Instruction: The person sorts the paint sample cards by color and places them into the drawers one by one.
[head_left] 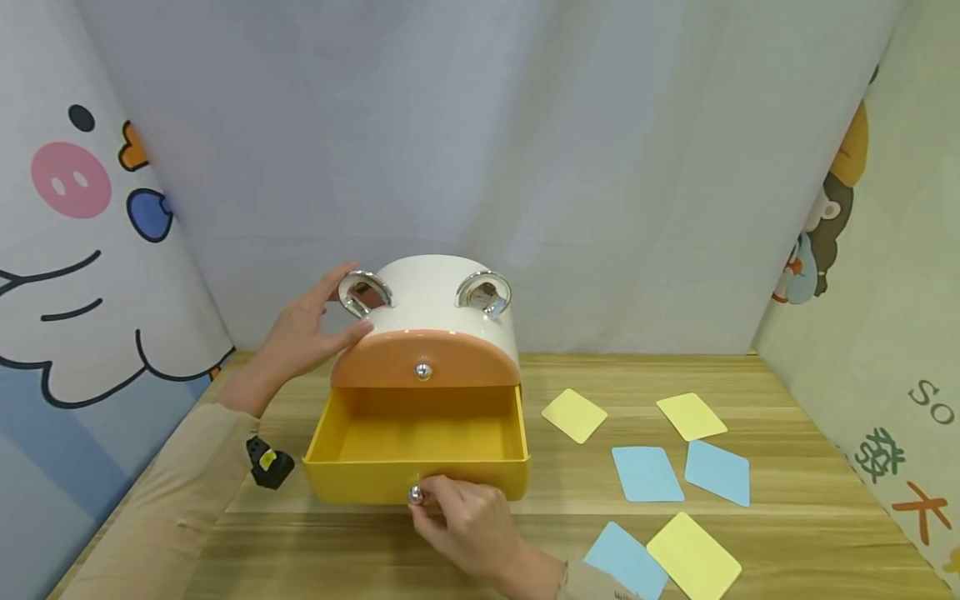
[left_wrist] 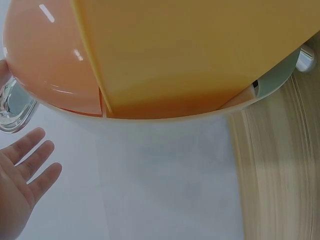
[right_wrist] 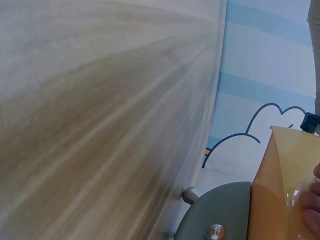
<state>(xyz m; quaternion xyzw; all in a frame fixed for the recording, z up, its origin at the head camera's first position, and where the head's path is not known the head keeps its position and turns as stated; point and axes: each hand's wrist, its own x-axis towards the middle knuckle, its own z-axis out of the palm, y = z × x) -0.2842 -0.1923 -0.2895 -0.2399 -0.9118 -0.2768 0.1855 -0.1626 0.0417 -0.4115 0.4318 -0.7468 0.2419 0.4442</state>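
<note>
A desktop drawer box (head_left: 431, 292) has a white rounded body, two silver ring-shaped eyes on top and an orange upper front (head_left: 382, 358) with a silver knob. Its yellow lower drawer (head_left: 352, 482) is pulled out, showing the bare yellow inside. My right hand (head_left: 476, 525) pinches the drawer's silver knob (head_left: 416, 495) between thumb and fingers. At the box's upper left, my left hand (head_left: 300, 333) steadies the body with its thumb by the orange front's edge and a finger beside the left ring (head_left: 365, 296). In the left wrist view, the left fingers (left_wrist: 35, 160) are spread and straight.
Yellow cards (head_left: 574, 415) and blue cards (head_left: 647, 474) lie scattered on the wooden table (head_left: 810, 500) to the right. A small black device (head_left: 268, 465) sits by the left wrist. Printed fabric panels stand at both sides, with a pale curtain (head_left: 622, 183) behind.
</note>
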